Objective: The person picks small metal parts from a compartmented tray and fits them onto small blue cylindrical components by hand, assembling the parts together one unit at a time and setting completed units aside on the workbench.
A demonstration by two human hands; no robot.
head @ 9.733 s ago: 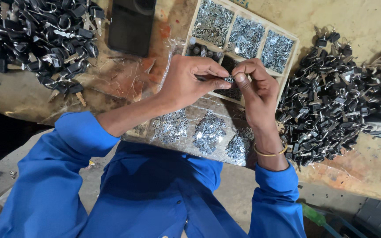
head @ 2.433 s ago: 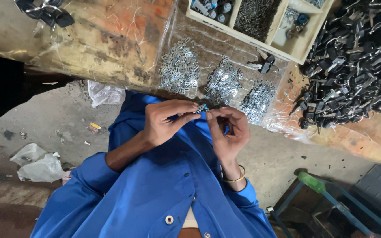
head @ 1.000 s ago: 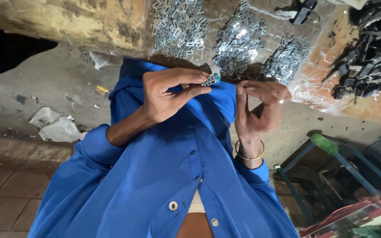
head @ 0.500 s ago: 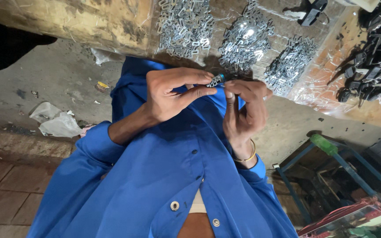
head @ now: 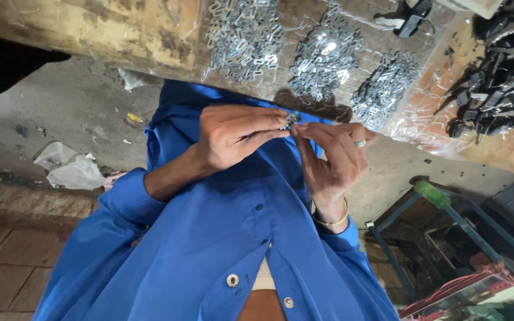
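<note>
- We see the left hand (head: 233, 134) and the right hand (head: 331, 157) meeting just in front of the blue shirt (head: 221, 238), near the edge of the tabletop (head: 120, 30).
- Between the fingertips of both hands sits a small metal part (head: 290, 120), silvery with a hint of green; its exact shape is too small to tell.
- Left grip: thumb and fingers pressed together, pinching the small metal part from the left.
- Right grip: thumb and forefinger tips closed on the same part from the right; the other fingers curl loosely. A ring shows on one finger, a bangle at the wrist.
- On the tabletop, far from the hands, three heaps of silvery metal clips (head: 325, 53) lie on a clear plastic sheet (head: 423, 119).
- To the far right lies a pile of black parts (head: 507, 77).
- Crumpled plastic litter (head: 69, 169) lies on the floor at left.
</note>
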